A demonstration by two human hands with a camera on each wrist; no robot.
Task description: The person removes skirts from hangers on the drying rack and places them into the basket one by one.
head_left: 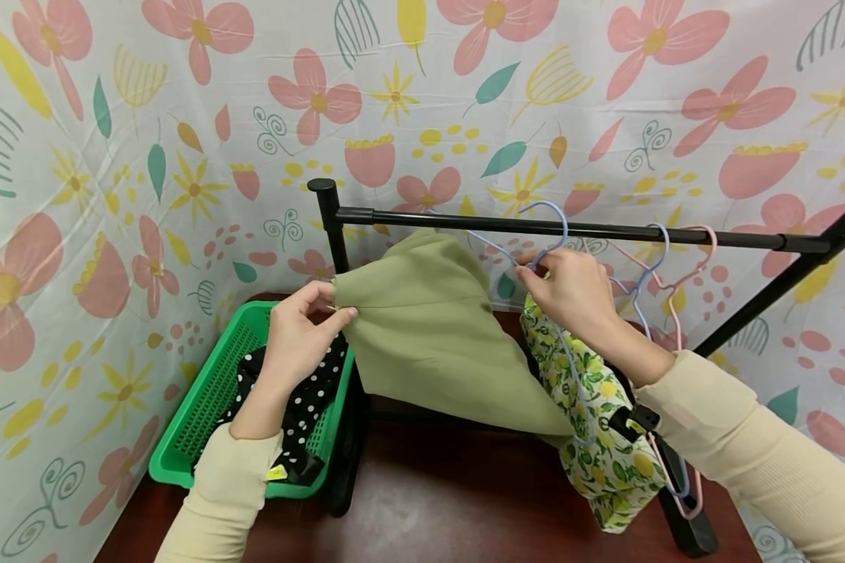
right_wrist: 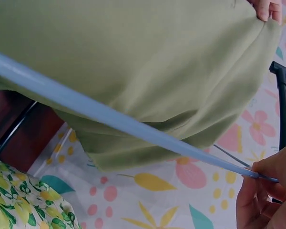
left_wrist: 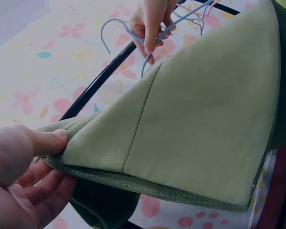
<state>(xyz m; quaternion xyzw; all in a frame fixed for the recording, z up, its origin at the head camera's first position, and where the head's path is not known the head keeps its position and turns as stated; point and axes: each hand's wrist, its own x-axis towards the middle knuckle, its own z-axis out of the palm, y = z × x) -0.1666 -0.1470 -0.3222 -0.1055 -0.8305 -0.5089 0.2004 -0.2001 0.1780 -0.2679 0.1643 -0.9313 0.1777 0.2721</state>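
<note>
My left hand [head_left: 299, 328] pinches the edge of a sage-green garment that looks like a skirt [head_left: 422, 328], thumb in front and fingers behind. The cloth spreads to the right from that hand, its stitched edge [left_wrist: 133, 185] showing in the left wrist view. In my right hand [head_left: 570, 285] is a light blue hanger [head_left: 552, 215], gripped just below its hook, near the black rail. One hanger arm reaches left toward the skirt's upper edge, partly hidden by cloth. The other arm [right_wrist: 109, 114] slants across in front of the skirt in the right wrist view.
A black garment rack [head_left: 436, 223] spans the table [head_left: 451, 493]. On its right side hang another blue hanger [head_left: 658, 242], a pink hanger [head_left: 707, 242] and a lemon-print garment [head_left: 605, 438]. At left, a green basket [head_left: 176, 461] holds black polka-dot cloth [head_left: 317, 391].
</note>
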